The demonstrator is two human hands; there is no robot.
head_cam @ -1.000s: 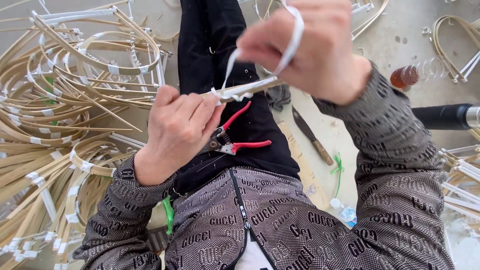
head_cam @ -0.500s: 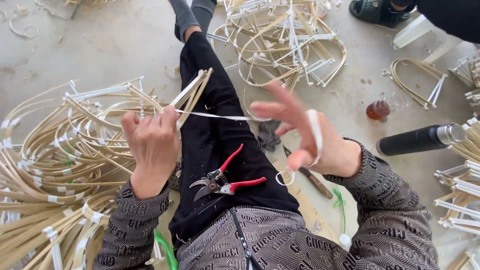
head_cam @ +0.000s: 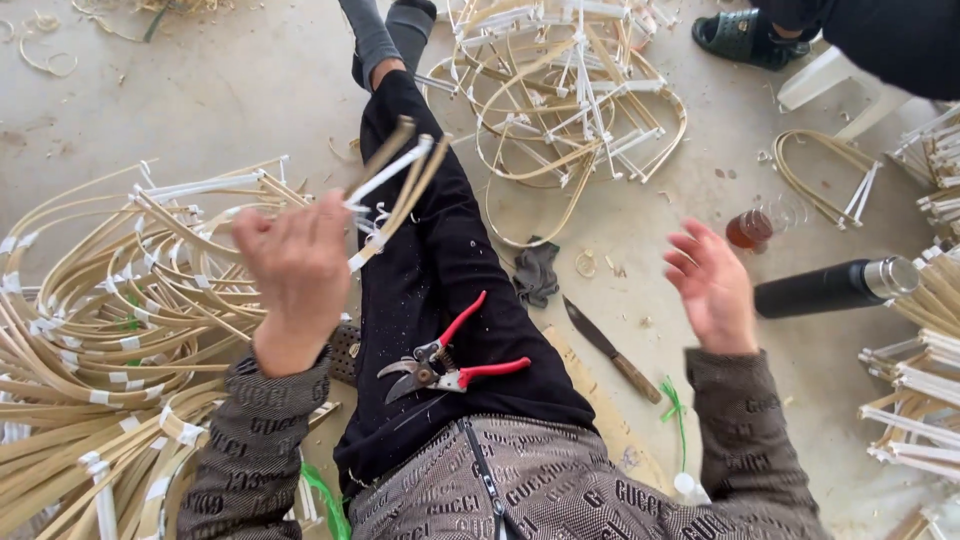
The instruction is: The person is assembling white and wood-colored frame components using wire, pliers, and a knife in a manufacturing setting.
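While the left hand (head_cam: 295, 270) is closed around a bundle of pale split-cane strips bound with white tape (head_cam: 392, 185), the bundle's taped ends project up and to the right of the fist, above the black-trousered thigh (head_cam: 440, 270). Right hand (head_cam: 712, 285) open, fingers spread, holding nothing, well apart from the bundle. Red-handled pruning shears (head_cam: 445, 365) lie on the thigh between the two hands. Wooden-handled knife (head_cam: 612, 350) on the concrete floor (head_cam: 200, 90), just below the right hand. Black cylindrical flask (head_cam: 825, 287) lies near the right hand. Heap of bent cane hoops (head_cam: 90, 330) beside the left forearm.
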